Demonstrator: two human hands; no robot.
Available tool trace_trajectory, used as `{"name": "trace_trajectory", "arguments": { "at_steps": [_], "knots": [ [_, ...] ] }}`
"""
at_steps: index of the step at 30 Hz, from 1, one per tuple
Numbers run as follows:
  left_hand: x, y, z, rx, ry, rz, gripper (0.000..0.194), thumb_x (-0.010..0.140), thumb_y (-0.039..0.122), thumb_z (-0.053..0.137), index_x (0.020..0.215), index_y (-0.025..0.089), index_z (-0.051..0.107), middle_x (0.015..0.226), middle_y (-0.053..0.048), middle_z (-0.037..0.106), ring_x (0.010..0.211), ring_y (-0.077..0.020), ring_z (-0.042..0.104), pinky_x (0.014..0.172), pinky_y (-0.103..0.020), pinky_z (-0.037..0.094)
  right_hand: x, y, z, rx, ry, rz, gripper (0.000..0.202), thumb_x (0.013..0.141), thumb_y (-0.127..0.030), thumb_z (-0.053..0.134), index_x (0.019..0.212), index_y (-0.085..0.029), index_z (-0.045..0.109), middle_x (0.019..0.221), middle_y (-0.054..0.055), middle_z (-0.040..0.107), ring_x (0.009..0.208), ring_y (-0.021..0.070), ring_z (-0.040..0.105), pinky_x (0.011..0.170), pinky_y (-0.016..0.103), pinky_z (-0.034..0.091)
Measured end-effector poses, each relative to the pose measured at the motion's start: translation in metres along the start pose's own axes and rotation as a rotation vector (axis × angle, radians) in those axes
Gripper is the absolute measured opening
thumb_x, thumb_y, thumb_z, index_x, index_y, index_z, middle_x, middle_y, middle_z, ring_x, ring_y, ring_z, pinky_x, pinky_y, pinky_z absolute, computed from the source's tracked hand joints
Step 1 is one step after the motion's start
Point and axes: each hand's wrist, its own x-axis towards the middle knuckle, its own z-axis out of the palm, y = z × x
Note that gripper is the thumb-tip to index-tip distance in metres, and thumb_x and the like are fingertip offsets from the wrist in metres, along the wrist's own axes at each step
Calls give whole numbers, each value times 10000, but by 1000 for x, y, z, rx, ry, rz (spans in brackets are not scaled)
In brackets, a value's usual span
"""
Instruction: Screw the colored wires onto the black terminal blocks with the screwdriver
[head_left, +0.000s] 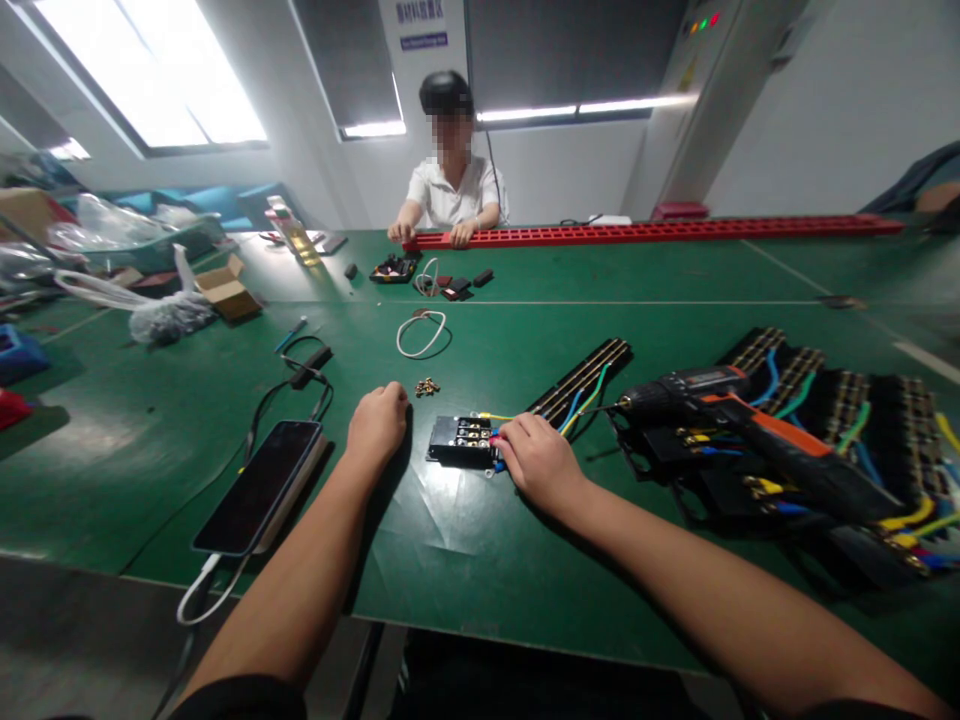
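On the green table (442, 550) lies a black terminal block (456, 440) with metal contacts, near the middle. My right hand (541, 462) is closed at its right end, with fingers on a small red and blue wire end. A yellow-green wire runs behind that hand towards a long black strip (581, 378) with brass contacts. My left hand (379, 420) rests closed on the table, left of the block; what it holds, if anything, is hidden. Just beyond, between the hands, is a small pile of brass screws (427, 387).
A black and orange power drill (757, 425) lies at right over several wired black strips. At left are a phone (259, 487) with cables and an open cardboard box (229, 290). Across the table a person (454, 185) touches a long red rail (645, 233).
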Motion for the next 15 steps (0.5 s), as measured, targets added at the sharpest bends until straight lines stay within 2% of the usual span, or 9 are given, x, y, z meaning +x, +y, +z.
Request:
{"name": "trace_trajectory", "arguments": {
  "at_steps": [5, 10, 15],
  "knots": [
    [0, 2, -1, -4, -26, -26, 227, 994, 243, 401, 1057, 199, 615, 948, -113, 706, 901, -270, 671, 716, -329, 435, 0, 0, 0, -3, -3, 6, 295, 1027, -335, 458, 931, -155, 671, 934, 80, 627, 887, 185, 526, 833, 308, 406],
    [2, 1, 5, -2, -3, 45, 243, 972, 203, 416, 1081, 184, 633, 971, -116, 707, 934, -261, 667, 757, -319, 454, 0, 0, -1, 1, -15, 8, 311, 1031, -341, 449, 937, -151, 677, 931, 86, 629, 889, 189, 527, 835, 314, 408],
    [2, 1, 7, -16, 0, 53, 166, 930, 250, 500, 974, 188, 647, 890, -97, 683, 858, -258, 649, 732, -322, 453, 1, -1, -2, 4, -33, 14, 315, 1034, -340, 437, 950, -149, 674, 945, 86, 629, 901, 193, 523, 849, 315, 404]
  ]
}}
